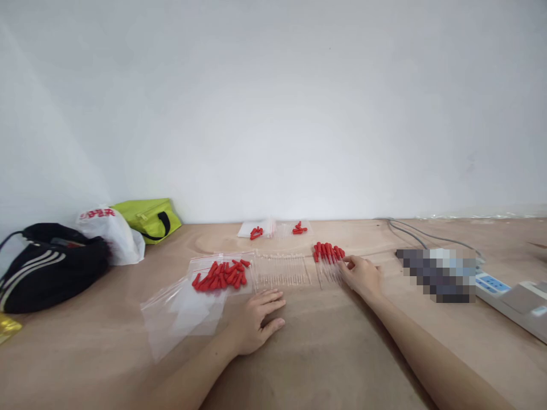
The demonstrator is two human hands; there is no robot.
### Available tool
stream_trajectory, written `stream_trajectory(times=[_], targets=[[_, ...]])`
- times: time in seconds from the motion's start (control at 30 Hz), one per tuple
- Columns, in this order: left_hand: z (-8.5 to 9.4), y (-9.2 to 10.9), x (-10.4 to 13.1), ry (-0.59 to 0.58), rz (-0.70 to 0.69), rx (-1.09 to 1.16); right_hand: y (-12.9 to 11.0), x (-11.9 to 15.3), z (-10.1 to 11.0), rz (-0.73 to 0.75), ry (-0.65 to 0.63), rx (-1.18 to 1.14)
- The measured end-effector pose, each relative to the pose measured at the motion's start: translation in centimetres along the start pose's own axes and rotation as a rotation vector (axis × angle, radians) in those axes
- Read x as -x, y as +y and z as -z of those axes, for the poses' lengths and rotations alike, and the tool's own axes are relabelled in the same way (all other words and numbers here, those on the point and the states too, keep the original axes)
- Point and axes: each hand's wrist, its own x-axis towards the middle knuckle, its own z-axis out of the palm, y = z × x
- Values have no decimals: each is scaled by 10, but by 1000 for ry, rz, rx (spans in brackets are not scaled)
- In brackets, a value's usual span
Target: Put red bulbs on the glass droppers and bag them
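My left hand (260,320) lies on the wooden table with its fingers apart, holding nothing, just below a row of clear thin tubes (280,270). My right hand (361,275) has its fingertips together at the right side of a group of glass droppers with red rubber bulbs (328,252); whether it grips one of them is too small to tell. Left of the tubes, a heap of loose red bulbs (221,275) rests on clear plastic zip bags (192,310). Farther back, small groups of red bulbs (256,233) lie on more clear bags.
At the left stand a black drawstring bag (55,270), a white plastic bag (122,242) and a lime-green pouch (147,218). On the right are a blurred-out dark object (436,276), a power strip (491,283) and grey cables (410,229). A wall rises behind the table (325,353).
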Motion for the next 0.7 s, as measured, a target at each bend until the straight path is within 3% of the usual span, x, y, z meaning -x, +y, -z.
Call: stream_trajectory(times=[0.37, 0.6, 0.7], targets=[[-1, 0, 0, -32, 22, -55, 2, 0, -3, 36, -3, -13], [-1, 0, -1, -23, 23, -47, 4, 0, -1, 36, 103, -65], [-1, 0, -1, -27, 34, -32, -5, 8, -2, 126, 127, -91]])
